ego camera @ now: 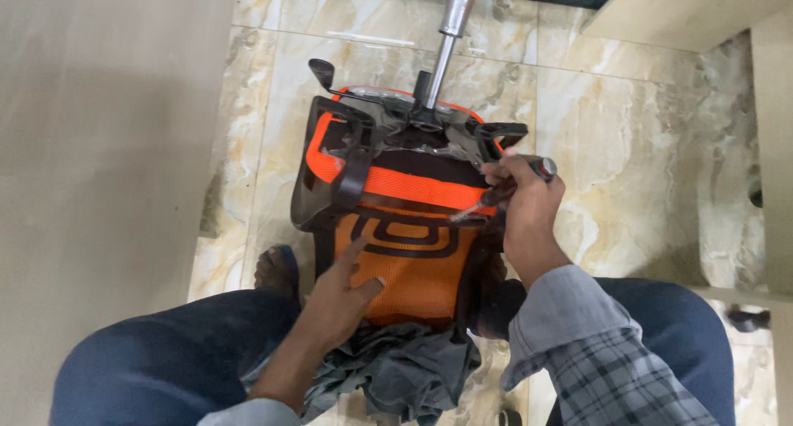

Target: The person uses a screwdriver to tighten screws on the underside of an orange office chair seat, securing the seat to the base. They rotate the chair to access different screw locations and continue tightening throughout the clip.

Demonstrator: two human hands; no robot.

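Note:
An upturned office chair (396,186) with orange mesh and a black frame lies on the floor between my knees, its underside facing up. A chrome gas cylinder (450,30) sticks up from the seat mechanism. My left hand (339,298) rests flat on the orange mesh back, fingers apart. My right hand (522,203) grips a metal tool with a dark handle (541,168), its tip against the chair's right armrest bracket (496,133).
A grey cloth (405,372) lies bunched at the chair's near end. Marble floor tiles (628,145) surround it. A beige wall (99,145) rises on the left, light wooden furniture (772,129) on the right. My foot (277,269) sits beside the chair.

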